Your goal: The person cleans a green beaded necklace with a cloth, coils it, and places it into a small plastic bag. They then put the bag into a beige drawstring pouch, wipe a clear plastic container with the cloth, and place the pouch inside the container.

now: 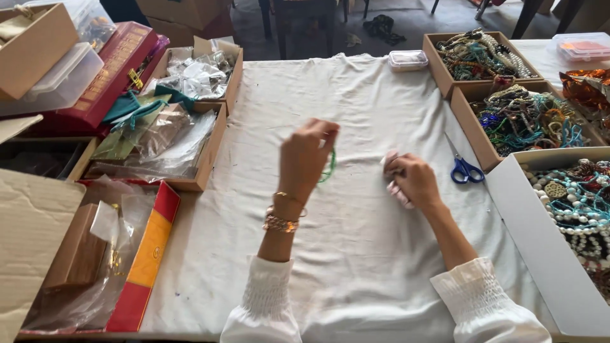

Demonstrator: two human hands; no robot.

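Two hands over white cloth (356, 267), left hand (305, 155) fingers pinching green bead strand (330, 166), right hand (413, 181) fingers curled on pink item (396, 190)

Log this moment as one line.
left hand: raised, holding green bead string | right hand: on white cloth, gripping pale item | scissors: untouched

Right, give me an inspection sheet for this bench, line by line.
Surface: white cloth over the table, creased, a few faint marks.
Job's things: green bead string at the left hand; small pink pouch under the right hand.
Clutter: blue-handled scissors on the cloth; bead boxes along the right; boxes of clear bags on the left; small clear plastic case at the far edge.
Grippers: left hand raised, fingers pinched on the string; right hand closed on the pouch.
Cables: nothing seen.
Surroundings: dark floor and chair legs beyond the table.
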